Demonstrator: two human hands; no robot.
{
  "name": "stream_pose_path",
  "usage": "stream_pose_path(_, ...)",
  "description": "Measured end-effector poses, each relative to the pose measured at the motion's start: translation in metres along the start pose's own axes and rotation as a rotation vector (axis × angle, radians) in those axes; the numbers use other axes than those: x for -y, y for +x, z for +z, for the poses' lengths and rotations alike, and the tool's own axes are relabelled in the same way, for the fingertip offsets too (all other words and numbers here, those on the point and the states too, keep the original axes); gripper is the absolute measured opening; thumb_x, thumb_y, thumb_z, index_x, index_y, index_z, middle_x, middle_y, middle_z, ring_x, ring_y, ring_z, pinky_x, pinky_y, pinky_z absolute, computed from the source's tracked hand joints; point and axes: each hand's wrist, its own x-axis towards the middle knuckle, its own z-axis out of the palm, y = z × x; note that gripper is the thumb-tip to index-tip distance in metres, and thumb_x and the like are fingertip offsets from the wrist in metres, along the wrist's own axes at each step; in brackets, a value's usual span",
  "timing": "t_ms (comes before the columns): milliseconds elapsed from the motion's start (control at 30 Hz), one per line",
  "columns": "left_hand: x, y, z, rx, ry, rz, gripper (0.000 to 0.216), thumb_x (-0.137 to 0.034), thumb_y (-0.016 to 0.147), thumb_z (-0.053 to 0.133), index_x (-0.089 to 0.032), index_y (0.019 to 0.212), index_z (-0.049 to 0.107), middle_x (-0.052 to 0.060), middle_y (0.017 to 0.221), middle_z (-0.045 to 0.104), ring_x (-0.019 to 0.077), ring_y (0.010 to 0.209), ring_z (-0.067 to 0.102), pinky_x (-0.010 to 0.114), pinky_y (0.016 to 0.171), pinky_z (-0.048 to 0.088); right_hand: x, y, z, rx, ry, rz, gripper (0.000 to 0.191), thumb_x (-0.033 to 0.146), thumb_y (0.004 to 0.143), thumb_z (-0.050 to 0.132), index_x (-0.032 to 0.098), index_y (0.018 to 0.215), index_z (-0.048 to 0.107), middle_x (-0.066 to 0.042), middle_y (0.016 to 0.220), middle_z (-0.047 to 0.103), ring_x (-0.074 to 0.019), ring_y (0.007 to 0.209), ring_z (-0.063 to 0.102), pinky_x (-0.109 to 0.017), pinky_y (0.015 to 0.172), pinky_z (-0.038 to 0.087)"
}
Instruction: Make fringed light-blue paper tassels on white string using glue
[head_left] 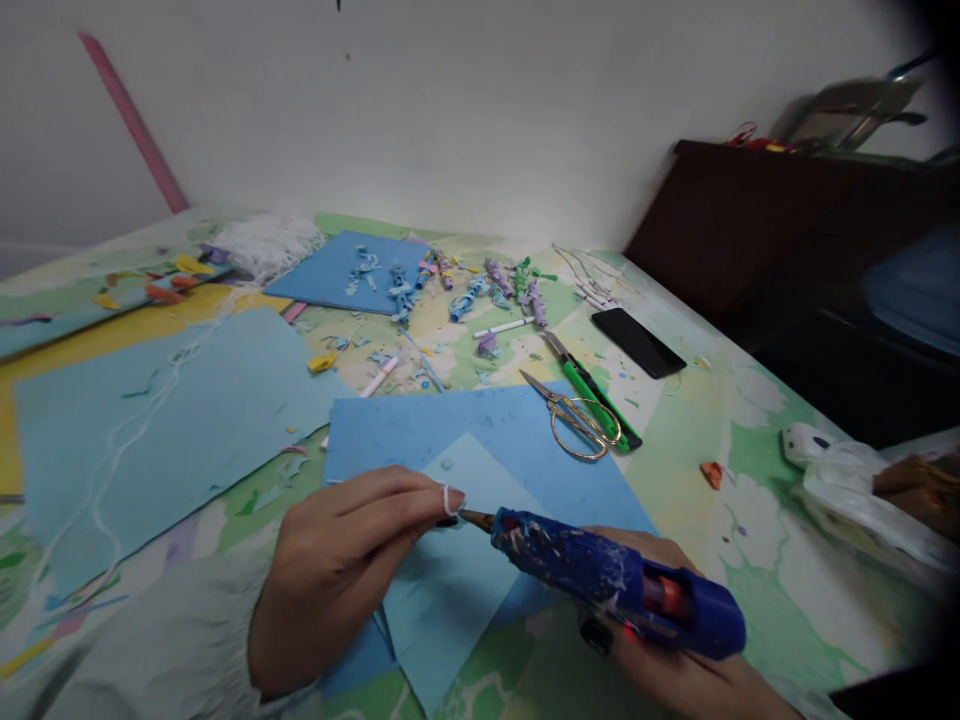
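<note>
Glue gun nozzle at the pinched white loop

Patterned table cover (679, 450), green, white and yellow, spreads under everything. Dark cabinet (817, 230) stands at the far right.

Left side: large pale blue sheet (232, 390), thin white strands trailing across it. Centre: deeper blue sheet (375, 430), a smaller light blue sheet (450, 620) lying cornerwise on top.

Glue gun (592, 565), dark blue, smeared with whitish residue, small red glow at its underside; any print on the body cannot be made out. Right hand (675, 665) grips it from below, fingers wrapped round, partly hidden by the body. Nozzle points left, its tip right at the other hand's fingertips; contact cannot be told.

Left hand (337, 570) is narrowed to a pinch, thumb and forefinger together on the loop, above the light blue sheet.

Tangled white string heap (266, 247) at the back left. Black phone (637, 342) at right. Green-and-black utility knife (581, 378) lies slantwise, gold-handled scissors (555, 397) overlapping it. Beyond, curled paper rolls (469, 298), blue, purple and green, among scraps.

Smallest: white loop (445, 500), standing up from the left fingertips.
</note>
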Motion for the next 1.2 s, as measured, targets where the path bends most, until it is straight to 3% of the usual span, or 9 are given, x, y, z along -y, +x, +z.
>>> stream_pose_path(1200,-0.0016,0.0020,0.0001,0.000,0.019,0.003,0.018,-0.012,0.085,0.051,-0.022,0.090,0.065,0.000,0.084,0.072,0.0106,0.074,0.068,0.016,0.065,0.054,-0.0052,-0.0014,0.0024,-0.010,-0.043,-0.023,0.028,0.038,0.081,0.047,0.020,0.061,0.056,-0.002,0.051,0.052,-0.0132,0.043,0.046,-0.025,0.042,0.039)
